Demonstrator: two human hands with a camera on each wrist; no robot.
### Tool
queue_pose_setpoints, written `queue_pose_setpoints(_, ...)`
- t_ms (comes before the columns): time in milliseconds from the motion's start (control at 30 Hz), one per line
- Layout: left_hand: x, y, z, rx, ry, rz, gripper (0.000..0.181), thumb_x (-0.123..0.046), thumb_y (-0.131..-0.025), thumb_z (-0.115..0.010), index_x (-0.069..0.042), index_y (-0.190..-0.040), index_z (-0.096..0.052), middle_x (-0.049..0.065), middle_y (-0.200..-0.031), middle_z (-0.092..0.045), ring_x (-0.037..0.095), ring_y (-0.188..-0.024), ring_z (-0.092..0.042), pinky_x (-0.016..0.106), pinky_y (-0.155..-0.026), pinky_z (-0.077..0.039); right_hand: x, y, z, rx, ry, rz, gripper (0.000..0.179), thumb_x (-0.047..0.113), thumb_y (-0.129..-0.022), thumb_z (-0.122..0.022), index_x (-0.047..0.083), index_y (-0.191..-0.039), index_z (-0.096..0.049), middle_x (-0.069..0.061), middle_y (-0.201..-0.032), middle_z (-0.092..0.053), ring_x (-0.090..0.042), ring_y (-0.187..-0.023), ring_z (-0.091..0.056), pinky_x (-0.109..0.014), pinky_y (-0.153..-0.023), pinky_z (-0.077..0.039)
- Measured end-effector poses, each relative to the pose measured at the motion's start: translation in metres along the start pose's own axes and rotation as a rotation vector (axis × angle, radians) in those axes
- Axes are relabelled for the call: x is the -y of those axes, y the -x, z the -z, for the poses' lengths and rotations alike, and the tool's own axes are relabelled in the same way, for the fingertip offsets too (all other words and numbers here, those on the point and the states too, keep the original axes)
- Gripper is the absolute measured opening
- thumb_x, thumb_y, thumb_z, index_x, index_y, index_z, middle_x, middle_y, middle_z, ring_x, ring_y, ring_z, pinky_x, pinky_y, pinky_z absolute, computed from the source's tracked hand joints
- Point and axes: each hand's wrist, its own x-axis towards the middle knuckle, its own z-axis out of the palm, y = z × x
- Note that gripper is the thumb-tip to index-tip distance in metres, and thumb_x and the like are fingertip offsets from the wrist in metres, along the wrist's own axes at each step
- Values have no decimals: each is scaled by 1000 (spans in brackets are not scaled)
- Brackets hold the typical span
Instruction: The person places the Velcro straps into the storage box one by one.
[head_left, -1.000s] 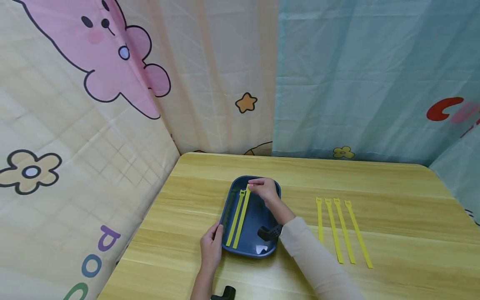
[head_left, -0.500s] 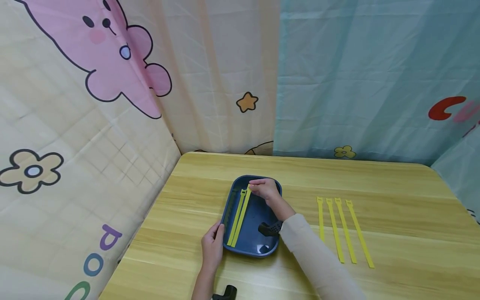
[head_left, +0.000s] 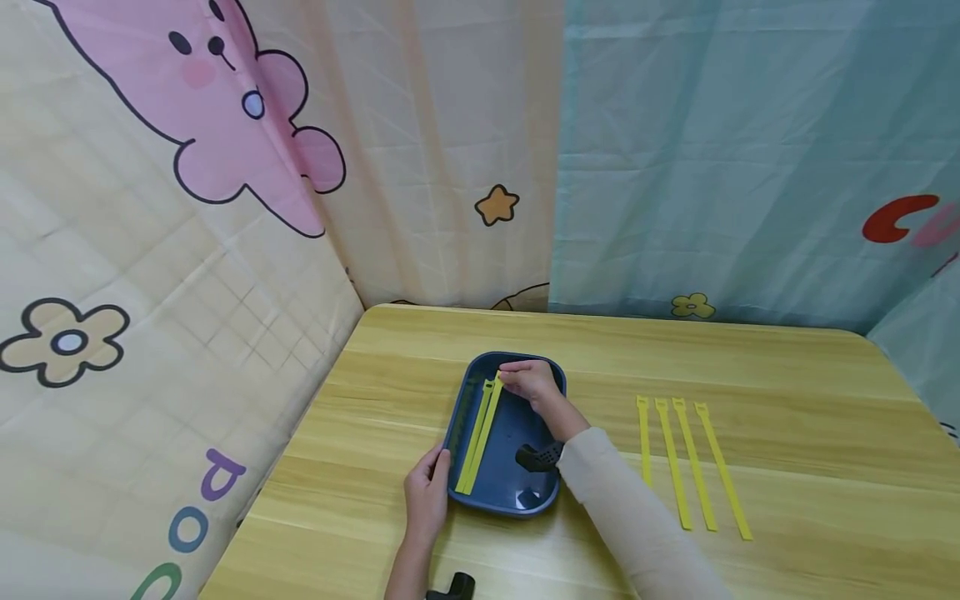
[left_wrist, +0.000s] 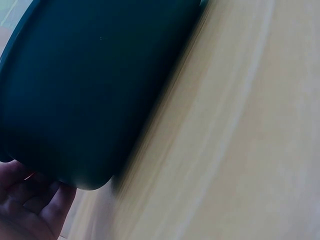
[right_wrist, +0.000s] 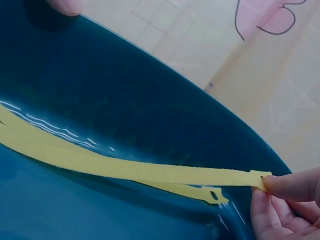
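My right hand [head_left: 531,382] pinches the slotted head of a yellow hook-and-loop cable tie [right_wrist: 190,175] between thumb and fingers. Its far end lies low in the dark blue tray [head_left: 517,500]. Beside it, partly overlapped by it, another yellow cable tie [right_wrist: 215,195] lies along the tray's left side. My left hand [head_left: 426,500] grips the tray's left rim near the front corner, thumb at the edge. In the left wrist view, its fingers [left_wrist: 57,207] touch the tray's outer wall.
Several yellow cable ties [head_left: 693,471] lie side by side, spaced apart, on the wooden table [head_left: 810,400] to the right of the tray. The right forearm's sleeve [head_left: 630,517] passes close to the leftmost one and covers its lower end. Printed curtains [head_left: 720,150] hang behind the table.
The near end of the held cable tie has shifted left, closing the gap to the one beside it in the tray. Both hands stay in nearly the same place.
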Motion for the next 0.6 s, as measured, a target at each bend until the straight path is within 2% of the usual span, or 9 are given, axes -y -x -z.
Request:
queue_pose_setpoints(433,3,1,0,7,-5,5,28,-8,-93,-54,13,-111,-60,23,-106,-62,29,-95,-58,22,-76,-46,-1,-2,0,-2,-14,0,21,-6,-82,-64,-11,-102,-64,-14,-89,-67,-16,-74,-64,-31,-73,-52)
queue_pose_setpoints(533,-4,1,1,14,16,20,27,-6,-93,-53,13,-111,-59,24,-105,-62,32,-95,-57,21,-74,-46,-2,-3,1,3,-9,-1,21,-6,-82,-63,-11,-103,-64,-14,-90,-67,-15,-74,-63,-31,-73,-51)
queue_pose_setpoints(600,-13,3,2,19,23,21,26,-4,-93,-52,14,-111,-59,25,-105,-61,36,-95,-57,21,-73,-46,-1,-3,1,5,-3,-1,21,-6,-83,-63,-11,-104,-64,-15,-91,-67,-16,-75,-63,-31,-73,-51)
